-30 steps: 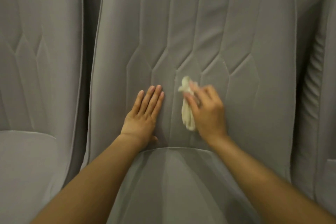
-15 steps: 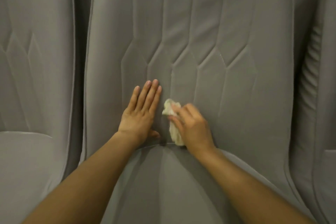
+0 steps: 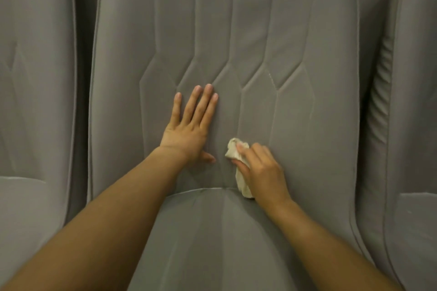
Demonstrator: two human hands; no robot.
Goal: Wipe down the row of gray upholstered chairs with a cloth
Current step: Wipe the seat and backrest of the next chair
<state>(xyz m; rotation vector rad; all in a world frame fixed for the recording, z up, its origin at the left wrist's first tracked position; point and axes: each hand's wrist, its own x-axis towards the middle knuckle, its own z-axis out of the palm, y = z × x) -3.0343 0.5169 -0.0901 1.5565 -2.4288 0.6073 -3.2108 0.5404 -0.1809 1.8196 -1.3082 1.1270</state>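
Two hands, one pale cloth (image 3: 234, 150), low on a gray chair back.
The right hand (image 3: 262, 170) grips the bunched cloth against the middle chair (image 3: 236, 30), just above the seat crease (fingers hide much of it). The left hand (image 3: 189, 130) presses flat, fingers straight. Three chairs show; the left chair (image 3: 33, 78) and right chair (image 3: 413, 125) are cut off.

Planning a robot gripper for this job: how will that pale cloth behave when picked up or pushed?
Probably floppy: the cloth is bunched under the right hand, its loose end hanging limp below it. Likely light, since curled fingers alone hold it. It may drag rather than slide on the matte chair back.
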